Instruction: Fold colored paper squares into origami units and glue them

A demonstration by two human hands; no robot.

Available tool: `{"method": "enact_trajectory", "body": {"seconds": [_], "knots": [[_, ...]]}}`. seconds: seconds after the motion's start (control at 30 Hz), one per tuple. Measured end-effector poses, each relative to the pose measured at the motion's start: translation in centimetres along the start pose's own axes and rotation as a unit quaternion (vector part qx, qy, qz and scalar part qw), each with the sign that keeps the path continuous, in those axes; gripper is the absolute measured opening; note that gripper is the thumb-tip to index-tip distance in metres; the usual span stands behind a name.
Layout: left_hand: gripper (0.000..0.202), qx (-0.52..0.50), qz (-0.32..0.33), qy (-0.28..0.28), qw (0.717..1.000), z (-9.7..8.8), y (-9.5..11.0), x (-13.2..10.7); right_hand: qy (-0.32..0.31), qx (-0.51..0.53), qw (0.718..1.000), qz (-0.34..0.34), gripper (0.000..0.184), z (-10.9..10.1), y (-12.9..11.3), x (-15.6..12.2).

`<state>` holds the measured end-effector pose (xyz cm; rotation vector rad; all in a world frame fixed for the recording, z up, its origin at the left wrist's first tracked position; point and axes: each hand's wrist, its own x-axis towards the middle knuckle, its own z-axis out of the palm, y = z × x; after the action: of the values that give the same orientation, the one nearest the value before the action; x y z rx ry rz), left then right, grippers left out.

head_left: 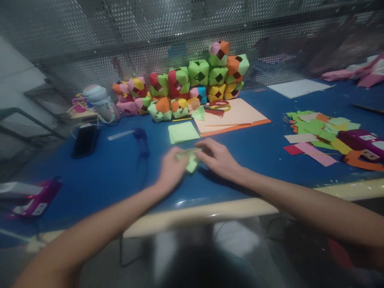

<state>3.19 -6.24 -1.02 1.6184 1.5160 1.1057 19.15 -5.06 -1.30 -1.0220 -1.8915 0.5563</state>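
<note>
Between my two hands is a small folded piece of light green paper (192, 163), held just above the blue table. My left hand (174, 168) grips its left side, the fingers closed and partly blurred. On the opposite edge, my right hand (217, 158) pinches the paper between thumb and fingers. Just beyond them lies a stack of light green square sheets (183, 133). Behind that, larger peach and orange sheets (237, 114) carry a pair of scissors (220, 105) with red and yellow handles.
Folded paper cubes (198, 73) in many colours are piled against the perforated metal screen. Paper scraps (321, 128) lie at right by a purple device (360, 140). On the left are a phone (85, 141), a bottle (100, 100), a dark blue object (141, 141) and another purple device (45, 196).
</note>
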Motion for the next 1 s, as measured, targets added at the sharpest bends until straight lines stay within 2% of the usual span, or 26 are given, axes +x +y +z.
{"method": "enact_trajectory", "body": {"seconds": [0.07, 0.17, 0.4, 0.63, 0.83, 1.0], "knots": [[0.015, -0.011, -0.008, 0.023, 1.000, 0.1, -0.5, 0.3, -0.017, -0.010, 0.999, 0.026, 0.016, 0.1, 0.0, 0.0], [0.014, -0.018, -0.020, 0.032, 0.999, 0.2, -0.9, 0.6, -0.027, -0.027, 0.999, 0.027, 0.018, 0.5, 0.2, 0.0], [0.014, -0.031, -0.015, -0.024, 0.999, 0.4, -1.0, 0.5, 0.000, -0.044, 0.999, -0.018, 0.014, 0.8, 1.1, -0.1], [0.017, -0.039, -0.010, -0.020, 0.999, 0.3, -0.7, 0.2, 0.022, -0.035, 0.998, -0.041, 0.012, 0.6, 0.8, 0.0], [0.011, -0.029, 0.001, -0.033, 0.999, 0.3, -0.1, -0.1, 0.022, -0.017, 0.998, -0.057, 0.017, 0.2, 0.5, -0.1], [0.016, -0.058, -0.007, 0.004, 0.998, 0.3, -0.9, 0.5, 0.001, -0.009, 1.000, -0.004, 0.016, 0.3, 0.2, 0.0]]}}
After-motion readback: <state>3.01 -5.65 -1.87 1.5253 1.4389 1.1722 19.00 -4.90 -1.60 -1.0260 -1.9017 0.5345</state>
